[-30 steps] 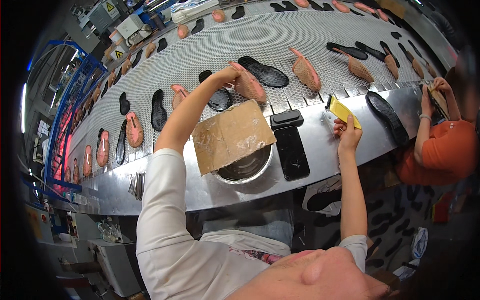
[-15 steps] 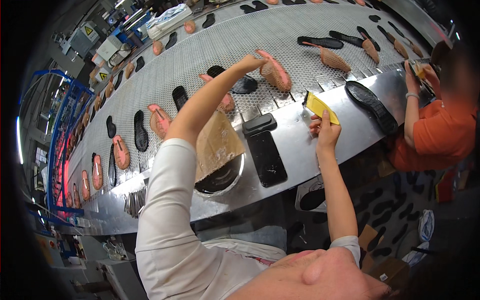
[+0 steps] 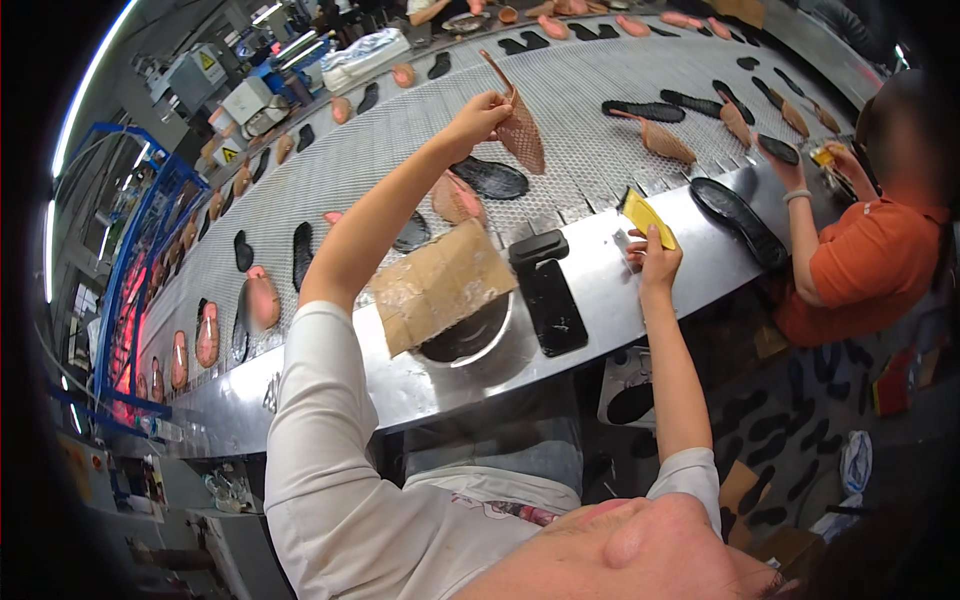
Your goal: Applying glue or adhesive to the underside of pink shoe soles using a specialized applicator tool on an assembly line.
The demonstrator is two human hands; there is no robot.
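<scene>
My left hand pinches a tan woven shoe upper, raised above the mesh conveyor and tilted side-on. Below it on the mesh lie a black shoe sole and another tan upper with a pink inside, partly hidden by my forearm. In my right hand, over the metal ledge, is a flat yellow brush with a dark edge at its tip; the brush touches nothing else that I can see. Between my arms a brown cardboard sheet partly covers a round pan with a dark inside.
Next to the pan lie a black phone and a small black case. A large black sole rests on the ledge at right. Beyond it a person in orange holds a dark sole. More soles and uppers line the mesh conveyor.
My left hand has lifted the upper off the conveyor and drawn it left, turning it side-on. The yellow brush has tilted slightly in my right hand. The co-worker's hand now shows a dark sole.
</scene>
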